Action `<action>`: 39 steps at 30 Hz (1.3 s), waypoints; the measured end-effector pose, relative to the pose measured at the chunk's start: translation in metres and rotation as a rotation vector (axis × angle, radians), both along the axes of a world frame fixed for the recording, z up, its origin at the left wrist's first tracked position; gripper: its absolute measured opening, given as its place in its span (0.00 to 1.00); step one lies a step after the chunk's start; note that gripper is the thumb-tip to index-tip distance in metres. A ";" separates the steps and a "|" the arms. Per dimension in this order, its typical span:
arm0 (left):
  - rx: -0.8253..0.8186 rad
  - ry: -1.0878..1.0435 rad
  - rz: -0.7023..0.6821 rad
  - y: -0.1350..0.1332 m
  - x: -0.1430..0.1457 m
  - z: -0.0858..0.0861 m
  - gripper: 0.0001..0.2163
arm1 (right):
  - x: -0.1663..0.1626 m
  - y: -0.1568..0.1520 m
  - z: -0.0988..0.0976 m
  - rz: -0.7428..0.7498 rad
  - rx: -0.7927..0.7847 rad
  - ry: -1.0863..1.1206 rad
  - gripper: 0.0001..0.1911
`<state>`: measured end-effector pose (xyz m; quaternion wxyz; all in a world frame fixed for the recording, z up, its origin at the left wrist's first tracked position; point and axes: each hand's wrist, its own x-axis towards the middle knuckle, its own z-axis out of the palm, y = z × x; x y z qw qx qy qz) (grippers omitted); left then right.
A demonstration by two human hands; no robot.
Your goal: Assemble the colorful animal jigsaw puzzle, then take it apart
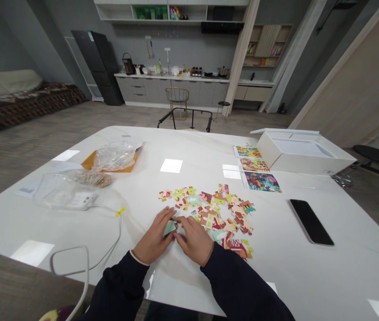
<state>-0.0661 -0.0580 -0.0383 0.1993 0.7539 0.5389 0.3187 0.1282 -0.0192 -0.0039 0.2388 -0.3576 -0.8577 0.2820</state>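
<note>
Close to the table's front edge, my left hand (156,236) and my right hand (194,238) meet around a light green jigsaw puzzle piece (169,228). Fingers of both hands are closed on it; whether it is one piece or two joined ones I cannot tell, as the fingers cover part of it. Just beyond and to the right of my hands lies a loose spread of colourful puzzle pieces (218,198), some overlapping. Red and green pieces (238,245) sit right beside my right wrist.
A phone (311,221) lies at the right. Picture sheets (251,165) rest beside a white box (306,154). On the left are clear plastic bags (116,156), an orange-brown tray (89,160), a white adapter (82,200) and its cable (111,249).
</note>
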 end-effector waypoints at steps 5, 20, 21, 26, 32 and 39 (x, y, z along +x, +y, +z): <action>0.001 0.004 0.032 0.008 -0.003 0.021 0.29 | 0.038 0.024 0.027 -0.157 -0.020 0.137 0.13; -0.114 0.327 0.028 0.119 0.057 0.036 0.12 | 0.169 0.088 -0.004 -0.720 0.149 0.222 0.19; -0.114 0.329 0.030 0.121 0.057 0.036 0.13 | 0.167 0.087 -0.004 -0.708 0.141 0.214 0.19; -0.074 0.341 0.122 0.102 0.033 0.048 0.15 | 0.167 0.087 -0.006 -0.692 0.131 0.190 0.19; -0.024 0.224 0.180 0.027 -0.022 0.046 0.11 | 0.166 0.087 -0.007 -0.672 0.088 0.185 0.20; -0.044 0.116 0.145 -0.011 -0.013 0.037 0.11 | 0.162 0.085 -0.005 -0.629 0.023 0.200 0.23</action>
